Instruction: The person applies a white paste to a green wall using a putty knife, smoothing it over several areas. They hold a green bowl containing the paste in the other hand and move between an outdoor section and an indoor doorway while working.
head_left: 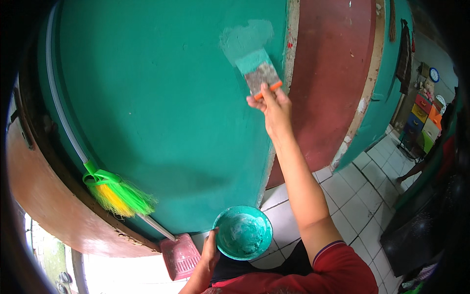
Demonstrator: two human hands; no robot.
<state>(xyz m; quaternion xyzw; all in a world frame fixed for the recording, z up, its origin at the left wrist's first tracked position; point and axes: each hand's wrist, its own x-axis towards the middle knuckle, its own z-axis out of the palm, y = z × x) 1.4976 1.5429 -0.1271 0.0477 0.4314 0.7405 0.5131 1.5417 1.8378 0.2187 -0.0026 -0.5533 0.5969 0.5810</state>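
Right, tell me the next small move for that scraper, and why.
Probably spread the paste with a light stroke: the right hand holds the scraper with its loaded edge at or near the green wall, just below a pale, uneven patch. The left hand holds the bowl below.

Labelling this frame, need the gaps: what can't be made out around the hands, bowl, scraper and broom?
All in the head view:
Left hand: some fingers, hidden by the bowl.
Right hand: some fingertips, hidden behind the scraper.
Green wall: patch behind the scraper, covered by it.
Broom: handle top, cut off at the picture's dark upper-left rim.
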